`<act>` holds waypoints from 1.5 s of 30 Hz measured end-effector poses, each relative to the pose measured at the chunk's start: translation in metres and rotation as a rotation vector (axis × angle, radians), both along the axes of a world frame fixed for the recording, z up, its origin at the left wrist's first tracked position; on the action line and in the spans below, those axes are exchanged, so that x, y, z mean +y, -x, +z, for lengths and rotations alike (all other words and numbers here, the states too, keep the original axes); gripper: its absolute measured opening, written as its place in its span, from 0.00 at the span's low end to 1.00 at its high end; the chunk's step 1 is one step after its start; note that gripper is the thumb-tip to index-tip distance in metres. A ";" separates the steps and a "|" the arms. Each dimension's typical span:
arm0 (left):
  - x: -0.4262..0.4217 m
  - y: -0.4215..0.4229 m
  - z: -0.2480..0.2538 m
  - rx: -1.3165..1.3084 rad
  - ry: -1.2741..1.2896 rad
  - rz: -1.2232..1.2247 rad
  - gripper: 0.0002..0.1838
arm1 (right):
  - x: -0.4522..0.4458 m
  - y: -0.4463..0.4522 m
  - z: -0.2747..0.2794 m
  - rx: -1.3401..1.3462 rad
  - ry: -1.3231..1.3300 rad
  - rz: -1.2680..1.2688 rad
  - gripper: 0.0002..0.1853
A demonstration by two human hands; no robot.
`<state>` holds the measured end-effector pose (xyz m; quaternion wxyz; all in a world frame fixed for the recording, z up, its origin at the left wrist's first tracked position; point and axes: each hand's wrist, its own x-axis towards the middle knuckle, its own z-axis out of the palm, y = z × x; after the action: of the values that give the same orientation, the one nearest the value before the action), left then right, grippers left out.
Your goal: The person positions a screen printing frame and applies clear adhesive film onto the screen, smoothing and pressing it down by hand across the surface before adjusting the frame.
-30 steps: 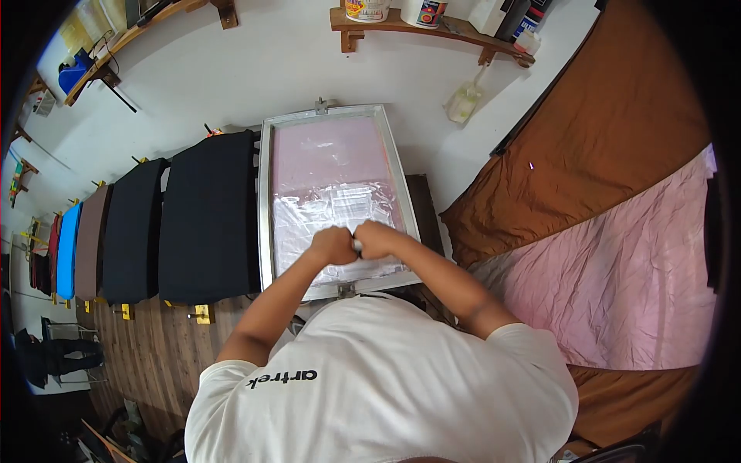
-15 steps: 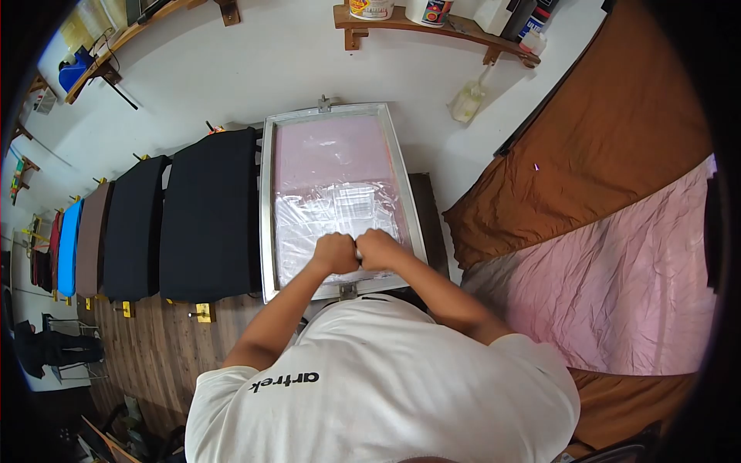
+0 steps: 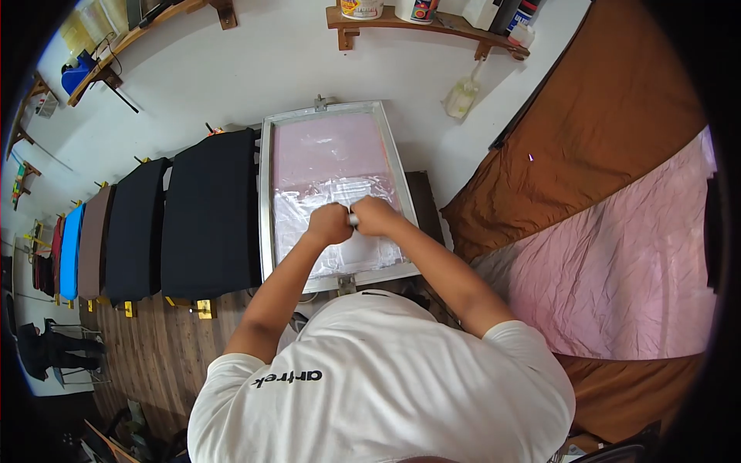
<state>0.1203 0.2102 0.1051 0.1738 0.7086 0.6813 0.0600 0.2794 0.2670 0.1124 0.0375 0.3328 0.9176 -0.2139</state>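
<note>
Both my hands are closed side by side over a screen-printing frame (image 3: pixel 267 177). My left hand (image 3: pixel 329 224) and my right hand (image 3: pixel 376 216) are wrapped round a pale handle (image 3: pixel 353 220), of which only a short piece shows between the fists. What lies under the fists is hidden, so I cannot tell the tool's kind. Beneath them is wrinkled, shiny clear film (image 3: pixel 297 212) across the nearer half of the screen. The farther half is a smooth pinkish mesh (image 3: pixel 328 147). Metal clamps (image 3: pixel 321 103) hold the frame at its far and near ends.
To the left, a row of padded boards carries black shirts (image 3: pixel 208 216), a brown one (image 3: pixel 94 239) and a blue one (image 3: pixel 70 251). A wall shelf (image 3: pixel 421 29) bears tubs and bottles. Brown and pink cloth (image 3: pixel 594 270) hangs at right. Another person (image 3: pixel 58 347) is far left.
My two fists have moved together away from my body, farther up the film, still gripping the handle. The view has shifted slightly; the frame stays put.
</note>
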 end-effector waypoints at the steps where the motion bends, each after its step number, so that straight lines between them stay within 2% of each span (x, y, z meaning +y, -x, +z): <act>1: -0.001 -0.003 -0.011 0.031 -0.077 0.013 0.13 | 0.004 0.001 -0.022 0.108 -0.041 -0.030 0.10; 2: -0.004 -0.005 -0.023 0.064 -0.159 0.027 0.12 | 0.008 0.003 -0.034 0.218 -0.086 -0.057 0.09; 3: -0.012 -0.008 -0.040 -0.003 -0.216 0.050 0.12 | -0.001 0.002 -0.040 0.188 -0.128 -0.050 0.08; 4: -0.028 -0.018 -0.030 -0.027 -0.276 0.078 0.12 | -0.015 -0.001 -0.047 0.191 -0.151 -0.061 0.09; 7: -0.065 -0.033 -0.022 -0.004 -0.168 0.016 0.16 | -0.061 -0.023 -0.039 0.207 -0.132 -0.061 0.11; 10: -0.087 -0.037 -0.014 -0.016 -0.088 -0.041 0.14 | -0.084 -0.033 -0.022 0.175 -0.030 -0.034 0.12; 11: -0.088 -0.035 -0.011 -0.037 -0.055 -0.037 0.14 | -0.084 -0.032 -0.017 0.173 -0.029 -0.034 0.12; 13: -0.077 -0.026 -0.001 -0.062 0.120 -0.035 0.15 | -0.074 -0.026 -0.002 -0.047 0.066 0.008 0.12; 15: -0.053 -0.018 0.002 -0.037 0.226 -0.004 0.17 | -0.049 -0.020 -0.009 -0.031 0.068 0.045 0.13; 18: -0.010 -0.001 0.004 -0.008 0.126 0.048 0.16 | -0.007 0.000 -0.003 0.001 0.013 0.001 0.13; 21: 0.027 0.007 0.000 0.149 0.117 0.001 0.14 | 0.024 0.016 -0.017 0.083 -0.074 -0.038 0.12; 27: 0.011 0.003 -0.004 0.128 0.095 -0.033 0.14 | 0.014 0.012 -0.021 0.051 -0.112 0.119 0.12; 35: -0.070 -0.024 -0.008 0.022 0.105 -0.104 0.13 | -0.067 -0.023 -0.007 0.005 0.038 0.111 0.12; 39: -0.061 -0.019 -0.005 -0.044 0.282 -0.099 0.19 | -0.048 -0.021 -0.012 -0.040 0.130 0.157 0.14; 41: -0.039 -0.014 -0.001 -0.062 0.345 -0.117 0.23 | -0.028 -0.012 0.002 -0.077 0.153 0.164 0.14; 43: -0.020 -0.009 0.006 -0.034 0.275 -0.067 0.21 | -0.012 -0.003 0.014 -0.072 0.071 0.144 0.14; 45: -0.012 -0.005 -0.001 -0.012 0.044 0.000 0.15 | -0.002 0.002 0.007 0.027 -0.037 0.057 0.12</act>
<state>0.1248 0.1981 0.1039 0.1935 0.7043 0.6813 0.0495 0.2772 0.2648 0.1194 0.0249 0.3042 0.9310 -0.2003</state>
